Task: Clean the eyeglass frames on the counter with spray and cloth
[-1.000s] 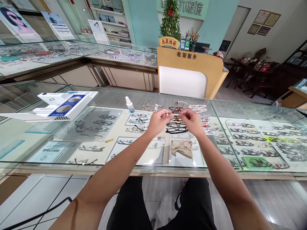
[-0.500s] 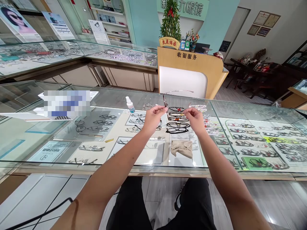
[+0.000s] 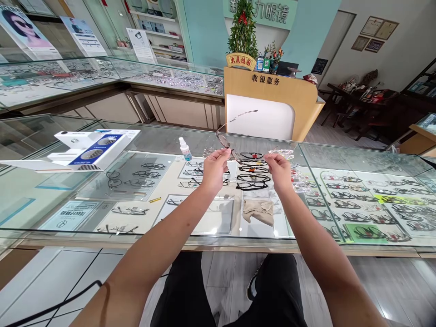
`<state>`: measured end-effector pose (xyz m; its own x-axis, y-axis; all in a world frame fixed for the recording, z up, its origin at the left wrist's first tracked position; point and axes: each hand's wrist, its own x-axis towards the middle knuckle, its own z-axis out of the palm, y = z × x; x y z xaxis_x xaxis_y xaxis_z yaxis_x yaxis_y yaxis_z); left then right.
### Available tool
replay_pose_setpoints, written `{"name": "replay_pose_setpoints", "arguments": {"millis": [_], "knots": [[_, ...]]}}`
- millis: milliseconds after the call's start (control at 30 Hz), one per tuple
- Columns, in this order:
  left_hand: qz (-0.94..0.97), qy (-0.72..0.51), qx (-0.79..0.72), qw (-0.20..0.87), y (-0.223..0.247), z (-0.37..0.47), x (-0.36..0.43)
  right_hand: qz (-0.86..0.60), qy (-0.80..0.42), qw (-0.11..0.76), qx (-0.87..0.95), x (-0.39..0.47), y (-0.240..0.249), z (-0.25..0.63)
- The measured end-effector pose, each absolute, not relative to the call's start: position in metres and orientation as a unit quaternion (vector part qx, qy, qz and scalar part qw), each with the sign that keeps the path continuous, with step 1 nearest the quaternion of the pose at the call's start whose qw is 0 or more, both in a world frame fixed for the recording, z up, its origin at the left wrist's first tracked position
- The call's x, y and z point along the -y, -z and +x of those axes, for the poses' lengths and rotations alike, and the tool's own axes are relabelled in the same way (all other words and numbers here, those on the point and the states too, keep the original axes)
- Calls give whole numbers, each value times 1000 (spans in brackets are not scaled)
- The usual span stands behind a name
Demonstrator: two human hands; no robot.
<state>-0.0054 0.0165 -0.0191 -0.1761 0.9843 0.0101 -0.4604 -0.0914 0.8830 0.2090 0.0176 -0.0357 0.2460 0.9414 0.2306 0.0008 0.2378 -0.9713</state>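
Bright, evenly lit room; white glare spots the glass counter (image 3: 211, 242); edges stretch.

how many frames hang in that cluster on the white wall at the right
4: upper-left frame, upper-right frame, lower-left frame and lower-right frame. None in the cluster looks hidden.

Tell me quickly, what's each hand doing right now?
Left hand: closed, holding eyeglasses by the frame.
Right hand: fingers pinched, apparently on the eyeglasses' thin arm.
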Motion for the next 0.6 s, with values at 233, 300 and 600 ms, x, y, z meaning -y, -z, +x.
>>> {"name": "replay_pose_setpoints", "arguments": {"millis": [233, 300, 600], "knots": [[356, -661, -419, 511, 21, -5, -18, -501, -352, 617, 494, -11, 33, 206], [366, -665, -423, 494, 22, -5, -19, -510, -271, 642, 505, -5, 29, 207], [504, -591, -425, 465, 22, 5, -3, -421, -46, 497, 757, 8, 31, 196]]}}
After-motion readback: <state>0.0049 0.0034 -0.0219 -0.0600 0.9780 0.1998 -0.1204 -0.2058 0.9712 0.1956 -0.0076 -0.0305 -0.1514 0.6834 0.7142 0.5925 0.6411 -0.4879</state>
